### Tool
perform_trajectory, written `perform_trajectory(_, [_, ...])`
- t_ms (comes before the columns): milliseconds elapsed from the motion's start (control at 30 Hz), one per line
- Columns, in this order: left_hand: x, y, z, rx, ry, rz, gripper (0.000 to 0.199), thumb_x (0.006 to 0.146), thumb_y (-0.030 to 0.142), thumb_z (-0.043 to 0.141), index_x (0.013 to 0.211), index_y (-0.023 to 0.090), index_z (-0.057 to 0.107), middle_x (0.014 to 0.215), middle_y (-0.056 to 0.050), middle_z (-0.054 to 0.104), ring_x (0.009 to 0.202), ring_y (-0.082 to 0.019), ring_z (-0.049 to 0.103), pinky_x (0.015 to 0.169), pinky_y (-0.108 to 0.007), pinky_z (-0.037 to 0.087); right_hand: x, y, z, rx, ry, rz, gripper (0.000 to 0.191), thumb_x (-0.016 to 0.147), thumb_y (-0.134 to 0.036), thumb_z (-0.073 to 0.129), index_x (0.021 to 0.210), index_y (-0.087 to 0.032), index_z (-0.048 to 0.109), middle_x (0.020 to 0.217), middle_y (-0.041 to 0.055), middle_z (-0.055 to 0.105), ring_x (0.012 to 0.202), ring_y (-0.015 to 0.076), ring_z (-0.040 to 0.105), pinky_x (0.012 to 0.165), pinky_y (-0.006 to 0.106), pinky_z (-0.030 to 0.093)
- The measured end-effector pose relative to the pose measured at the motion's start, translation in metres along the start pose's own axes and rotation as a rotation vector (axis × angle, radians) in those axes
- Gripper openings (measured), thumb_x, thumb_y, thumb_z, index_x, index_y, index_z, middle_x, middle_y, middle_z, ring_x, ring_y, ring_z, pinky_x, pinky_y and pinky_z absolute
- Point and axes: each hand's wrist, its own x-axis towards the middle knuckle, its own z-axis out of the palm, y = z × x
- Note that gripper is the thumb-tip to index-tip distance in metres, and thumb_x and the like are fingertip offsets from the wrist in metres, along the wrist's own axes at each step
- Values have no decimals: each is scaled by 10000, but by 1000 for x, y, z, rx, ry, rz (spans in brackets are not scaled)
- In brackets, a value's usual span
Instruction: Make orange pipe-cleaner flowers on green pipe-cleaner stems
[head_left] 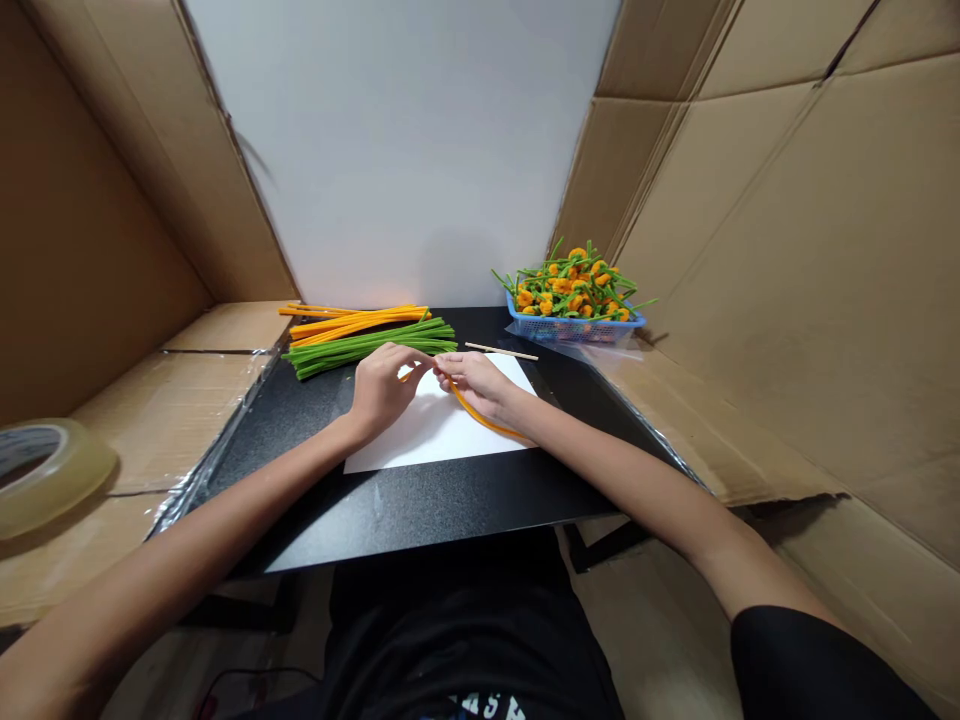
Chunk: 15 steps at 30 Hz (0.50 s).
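Both hands meet above a white sheet of paper [420,440] on the black table. An orange pipe cleaner [480,418] runs between them, its long end curving down to the right under my right wrist. My left hand [386,385] pinches its other end, where a short bit of orange shows by the thumb. My right hand [476,382] is closed on it close to the left fingertips. The exact shape between the fingertips is hidden. Just behind the hands lie bundles of green pipe cleaners [367,345] and orange pipe cleaners [352,324].
A blue basket [577,328] heaped with orange and green pipe-cleaner pieces stands at the back right. A thin wooden stick [501,351] lies behind the paper. On cardboard at the left sits a roll of clear tape [82,480]. Cardboard walls [787,250] rise on both sides.
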Motion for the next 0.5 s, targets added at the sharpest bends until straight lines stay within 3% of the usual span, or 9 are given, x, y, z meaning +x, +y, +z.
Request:
perform_trajectory(133, [3, 0, -2, -201, -61, -110, 177, 870, 216, 685, 1030, 208, 758, 850, -32, 771, 696, -140, 671, 571, -241, 462, 1, -2, -3, -88, -26, -70, 221, 621, -276, 833, 706, -137, 685, 678, -9, 549, 647, 98, 437, 632, 273, 318])
perform_trajectory(300, [4, -4, -6, -240, -102, -126, 119, 874, 252, 682, 911, 213, 789, 824, -45, 776, 689, -146, 661, 584, -247, 476, 2, 0, -7, -129, -20, -41, 247, 637, -299, 836, 770, -142, 699, 755, 30, 621, 725, 128, 510, 681, 284, 342])
perform_trajectory(500, [5, -4, -7, -207, -112, -122, 105, 856, 253, 699, 900, 209, 784, 806, -33, 773, 688, -146, 666, 591, -248, 471, -3, -4, -4, -82, -61, 0, 190, 646, -261, 785, 748, -142, 678, 735, 15, 583, 707, 125, 490, 664, 284, 331])
